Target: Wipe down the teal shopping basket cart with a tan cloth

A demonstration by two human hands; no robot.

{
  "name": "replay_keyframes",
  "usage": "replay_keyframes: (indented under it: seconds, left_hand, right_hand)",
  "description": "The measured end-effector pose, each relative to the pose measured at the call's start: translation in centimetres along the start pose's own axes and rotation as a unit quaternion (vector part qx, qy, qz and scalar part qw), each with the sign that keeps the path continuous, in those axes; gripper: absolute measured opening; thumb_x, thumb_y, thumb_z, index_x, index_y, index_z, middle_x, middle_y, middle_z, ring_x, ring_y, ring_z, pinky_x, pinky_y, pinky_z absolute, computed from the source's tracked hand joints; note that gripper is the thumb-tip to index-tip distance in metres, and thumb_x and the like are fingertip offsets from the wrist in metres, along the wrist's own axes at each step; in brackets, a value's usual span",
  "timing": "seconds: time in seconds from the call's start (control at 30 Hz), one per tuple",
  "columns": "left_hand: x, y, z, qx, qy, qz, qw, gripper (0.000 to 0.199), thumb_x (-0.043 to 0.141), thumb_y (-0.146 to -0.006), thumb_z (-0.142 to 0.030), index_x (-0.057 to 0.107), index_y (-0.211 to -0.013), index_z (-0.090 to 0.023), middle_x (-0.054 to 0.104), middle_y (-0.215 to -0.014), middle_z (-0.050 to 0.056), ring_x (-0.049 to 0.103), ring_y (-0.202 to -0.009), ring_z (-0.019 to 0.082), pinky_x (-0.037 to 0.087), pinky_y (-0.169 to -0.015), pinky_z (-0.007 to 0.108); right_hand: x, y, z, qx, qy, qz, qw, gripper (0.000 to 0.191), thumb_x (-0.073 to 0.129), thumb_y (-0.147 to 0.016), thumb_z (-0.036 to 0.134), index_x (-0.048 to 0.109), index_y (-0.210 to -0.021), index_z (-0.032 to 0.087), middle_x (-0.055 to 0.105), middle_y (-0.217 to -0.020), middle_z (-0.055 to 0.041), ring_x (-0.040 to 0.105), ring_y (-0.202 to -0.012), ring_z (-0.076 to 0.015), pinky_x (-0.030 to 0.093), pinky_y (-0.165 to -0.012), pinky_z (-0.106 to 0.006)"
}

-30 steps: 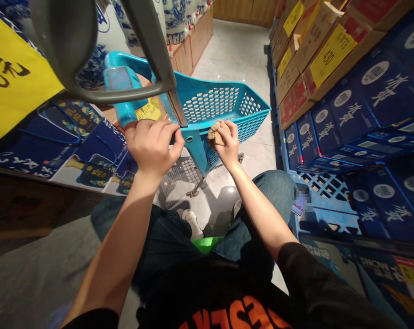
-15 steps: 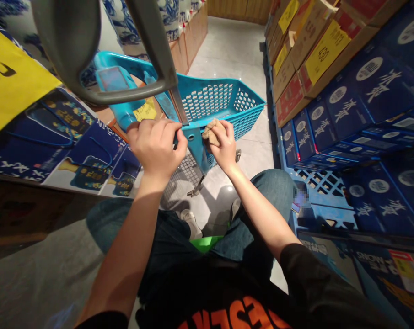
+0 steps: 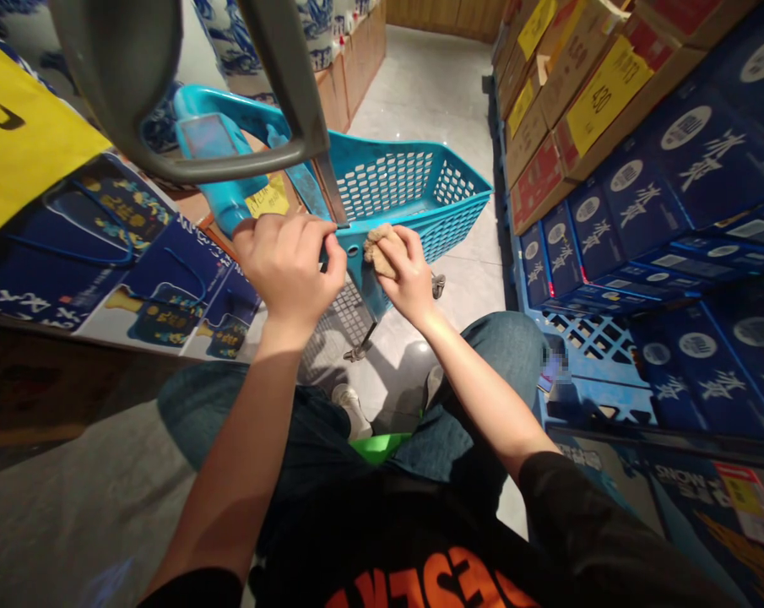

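Note:
A blue plastic shopping cart (image 3: 387, 150) with a lattice basket stands in front of my knees. Its grey handle (image 3: 248, 165) rises at the upper left, close to the camera. My left hand (image 3: 286, 266) is closed over the cart's near edge, left of the corner, and its fingertips are partly hidden behind that edge. A crumpled beige cloth (image 3: 382, 250) is bunched in my right hand (image 3: 408, 274). The cloth lies against the cart's near corner, just right of a small round hole.
Blue boxes (image 3: 647, 203) and cartons (image 3: 549, 160) are stacked on a blue pallet (image 3: 603, 397) to the right. Gift boxes (image 3: 147, 317) line the left side, with blue-and-white porcelain jars (image 3: 230, 42) behind. Tiled floor (image 3: 432, 80) runs between the stacks.
My right hand has moved the cloth slightly left along the cart's corner, closer to the round hole. My left hand stays on the edge.

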State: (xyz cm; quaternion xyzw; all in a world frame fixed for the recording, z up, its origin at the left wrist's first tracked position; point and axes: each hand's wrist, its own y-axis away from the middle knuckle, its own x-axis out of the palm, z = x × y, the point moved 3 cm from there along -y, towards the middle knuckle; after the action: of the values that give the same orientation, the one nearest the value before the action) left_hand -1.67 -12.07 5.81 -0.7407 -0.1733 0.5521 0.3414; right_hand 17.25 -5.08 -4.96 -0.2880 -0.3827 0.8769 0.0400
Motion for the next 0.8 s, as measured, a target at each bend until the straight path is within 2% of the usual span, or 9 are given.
replay_keyframes:
  seconds: [0.17, 0.23, 0.33, 0.4, 0.5, 0.57, 0.63, 0.73, 0.8]
  left_hand:
    - [0.1, -0.2, -0.3, -0.019, 0.005, 0.021, 1.000, 0.031, 0.055, -0.099, -0.031, 0.075, -0.122, -0.030, 0.079, -0.120, 0.011, 0.064, -0.125, 0.042, 0.040, -0.104, 0.065]
    - [0.3, -0.3, -0.6, -0.029, 0.000, 0.013, 0.999, 0.027, 0.055, -0.099, -0.031, 0.076, -0.115, -0.028, 0.080, -0.118, 0.010, 0.066, -0.121, 0.039, 0.040, -0.104, 0.064]
    - [0.6, -0.5, -0.8, -0.024, -0.012, -0.026, 0.999, 0.021, 0.056, -0.100, -0.033, 0.075, -0.105, -0.026, 0.081, -0.111, 0.005, 0.067, -0.112, 0.033, 0.042, -0.102, 0.058]
    - [0.9, -0.5, -0.9, -0.017, -0.007, -0.039, 0.999, 0.020, 0.057, -0.099, -0.033, 0.074, -0.104, -0.025, 0.081, -0.110, 0.004, 0.067, -0.111, 0.031, 0.042, -0.103, 0.056]
    - [1.2, -0.3, -0.9, -0.016, 0.012, -0.031, 0.999, 0.020, 0.059, -0.098, -0.031, 0.075, -0.108, -0.024, 0.080, -0.114, 0.007, 0.067, -0.116, 0.035, 0.040, -0.104, 0.057]
    - [1.3, -0.3, -0.9, -0.018, 0.020, -0.030, 0.999, 0.019, 0.060, -0.097, -0.031, 0.075, -0.108, -0.024, 0.080, -0.116, 0.009, 0.067, -0.117, 0.037, 0.039, -0.104, 0.058]
    - [1.4, -0.3, -0.9, -0.014, 0.017, -0.035, 0.999, 0.019, 0.061, -0.098, -0.032, 0.075, -0.108, -0.025, 0.080, -0.115, 0.008, 0.066, -0.114, 0.037, 0.039, -0.103, 0.058]
    - [1.3, -0.5, -1.0, 0.002, 0.002, -0.053, 0.999, 0.019, 0.058, -0.100, -0.034, 0.075, -0.104, -0.025, 0.081, -0.111, 0.007, 0.066, -0.106, 0.034, 0.039, -0.098, 0.057]
    - [1.2, -0.5, -1.0, 0.003, 0.004, -0.052, 0.999, 0.019, 0.057, -0.100, -0.033, 0.075, -0.103, -0.026, 0.081, -0.111, 0.007, 0.066, -0.106, 0.034, 0.039, -0.098, 0.058]
  right_hand:
    - [-1.5, -1.8, 0.1, -0.007, -0.012, -0.094, 0.995, 0.022, 0.061, -0.102, 0.029, 0.071, -0.121, 0.024, 0.061, -0.133, -0.0113, 0.065, -0.132, -0.0267, 0.059, -0.117, -0.050]
    - [-1.2, -2.3, 1.4, -0.039, -0.033, -0.078, 0.996, 0.025, 0.062, -0.103, 0.034, 0.070, -0.126, 0.025, 0.059, -0.138, -0.0113, 0.063, -0.136, -0.0280, 0.056, -0.119, -0.052]
    - [0.0, -2.6, 3.0, -0.074, -0.065, -0.020, 0.995, 0.029, 0.063, -0.103, 0.038, 0.069, -0.130, 0.027, 0.058, -0.144, -0.0109, 0.062, -0.139, -0.0289, 0.056, -0.120, -0.051]
    - [0.6, -2.7, 2.4, -0.066, -0.064, -0.027, 0.995, 0.029, 0.062, -0.103, 0.037, 0.068, -0.130, 0.027, 0.060, -0.143, -0.0111, 0.063, -0.138, -0.0284, 0.058, -0.118, -0.049]
    - [0.7, -2.9, 0.2, -0.022, -0.035, -0.084, 0.996, 0.028, 0.058, -0.103, 0.031, 0.068, -0.128, 0.026, 0.062, -0.138, -0.0115, 0.065, -0.134, -0.0269, 0.060, -0.116, -0.048]
    - [0.4, -2.9, -0.2, 0.005, -0.028, -0.099, 0.995, 0.028, 0.056, -0.102, 0.027, 0.068, -0.128, 0.025, 0.063, -0.136, -0.0117, 0.066, -0.132, -0.0266, 0.060, -0.116, -0.048]
    - [0.1, -2.7, 0.9, 0.012, -0.036, -0.080, 0.996, 0.030, 0.058, -0.101, 0.025, 0.067, -0.129, 0.025, 0.062, -0.139, -0.0118, 0.065, -0.135, -0.0272, 0.059, -0.117, -0.048]
    - [0.2, -2.1, 3.5, -0.021, -0.048, -0.017, 0.998, 0.036, 0.063, -0.100, 0.025, 0.065, -0.135, 0.026, 0.059, -0.147, -0.0121, 0.061, -0.142, -0.0284, 0.057, -0.120, -0.048]
    - [0.2, -2.0, 3.7, -0.039, -0.043, 0.001, 0.998, 0.038, 0.064, -0.099, 0.024, 0.065, -0.137, 0.026, 0.058, -0.150, -0.0123, 0.060, -0.143, -0.0285, 0.057, -0.120, -0.046]
